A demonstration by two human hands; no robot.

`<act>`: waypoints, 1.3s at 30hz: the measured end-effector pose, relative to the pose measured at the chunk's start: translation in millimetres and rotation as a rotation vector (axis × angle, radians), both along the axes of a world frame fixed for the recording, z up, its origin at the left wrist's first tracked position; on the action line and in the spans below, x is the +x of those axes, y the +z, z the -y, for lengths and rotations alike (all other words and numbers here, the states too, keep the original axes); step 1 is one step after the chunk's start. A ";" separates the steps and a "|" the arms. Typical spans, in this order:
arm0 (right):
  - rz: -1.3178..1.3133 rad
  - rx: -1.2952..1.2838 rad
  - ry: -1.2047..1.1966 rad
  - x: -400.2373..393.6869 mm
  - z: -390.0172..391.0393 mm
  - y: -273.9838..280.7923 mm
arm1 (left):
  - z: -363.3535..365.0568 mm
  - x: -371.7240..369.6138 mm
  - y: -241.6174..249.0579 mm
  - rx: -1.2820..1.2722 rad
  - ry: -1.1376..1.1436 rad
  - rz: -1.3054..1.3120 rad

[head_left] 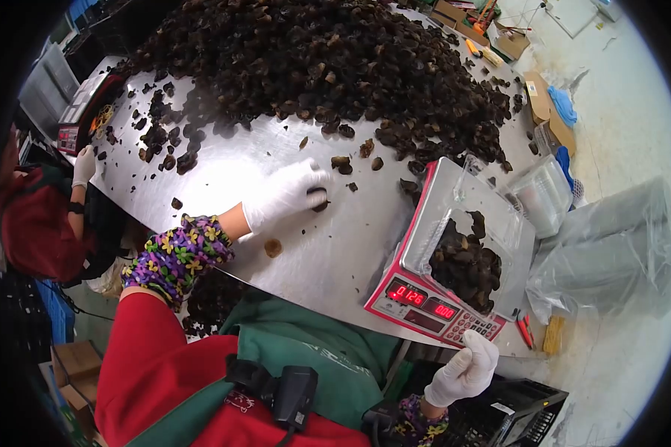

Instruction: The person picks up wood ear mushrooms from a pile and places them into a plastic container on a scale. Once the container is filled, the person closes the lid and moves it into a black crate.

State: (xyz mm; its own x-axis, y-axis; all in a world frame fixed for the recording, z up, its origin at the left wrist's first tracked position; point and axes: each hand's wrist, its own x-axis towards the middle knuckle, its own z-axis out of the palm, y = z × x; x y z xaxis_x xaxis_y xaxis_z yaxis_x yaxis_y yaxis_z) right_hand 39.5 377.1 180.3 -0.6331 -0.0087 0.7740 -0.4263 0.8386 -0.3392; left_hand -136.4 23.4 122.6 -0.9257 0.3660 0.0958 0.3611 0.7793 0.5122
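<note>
Red scale digits (408, 293) read "0.126"; left hand (287, 195) pinches a dark piece (320, 206); right hand (465, 369) curled, grip unclear.

From above the near edge of the metal table (343, 238), the head view looks forward and down across it at close range.

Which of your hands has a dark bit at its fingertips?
The left hand, over the table: a dark piece is at its fingertips. The right hand, by the scale, shows none.
</note>
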 end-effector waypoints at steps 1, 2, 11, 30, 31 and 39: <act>0.020 0.005 0.008 -0.5 1.3 -0.8 | 4.5 7.2 -6.0 0.047 -0.127 -0.052; 0.037 0.012 0.017 -1.4 2.5 -0.2 | 8.5 8.0 -17.7 0.053 -0.123 -0.054; 0.017 0.019 -0.003 -2.1 1.7 2.6 | -76.6 17.9 48.4 0.423 -0.125 -0.254; 0.039 -0.051 0.006 5.8 -5.6 -7.7 | -4.2 -43.7 -70.3 -0.140 0.434 -0.322; 0.043 -0.057 0.021 2.2 -3.0 -6.9 | -9.0 -46.5 -66.0 -0.062 0.380 -0.236; 0.086 -0.030 0.044 -4.3 12.3 2.8 | -59.8 -118.0 -72.2 0.062 0.295 -0.314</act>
